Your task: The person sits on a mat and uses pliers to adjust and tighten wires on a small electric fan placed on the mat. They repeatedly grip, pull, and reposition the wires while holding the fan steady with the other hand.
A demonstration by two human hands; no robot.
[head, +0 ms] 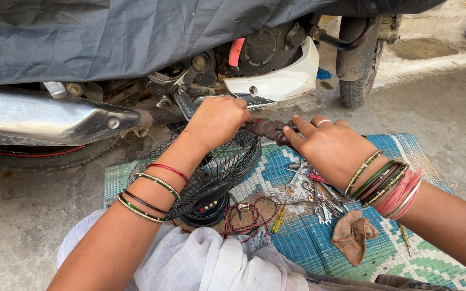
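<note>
Left hand point(218, 119) is resting on the top rim of a black wire fan guard point(227, 161), fingers curled down over the wires and gripping them. The guard is standing tilted on the mat, its dark hub and base point(207, 207) sitting low near the person's lap.

Right hand point(327, 146) is closing around the dark red handles of a pair of pliers point(268, 129), fingers wrapped over them, a ring showing on one finger. The pliers are pointing left toward the left hand, at the guard's upper edge; the tip is hiding behind the left hand, so what it is biting on cannot be told.

Both wrists are wearing bangles.

Everything is sitting on a blue, green and white woven mat point(351, 253). Just under the right hand a heap of spanners point(314, 188) is lying loose. A yellow-handled screwdriver point(279, 220) is lying beside tangled red and black wires point(249, 215). A brown rag point(353, 234) is lying crumpled near the right forearm.

Behind the guard a motorcycle point(265, 59) is standing under a grey cover point(109, 32), its chrome exhaust point(44, 116) at left.
</note>
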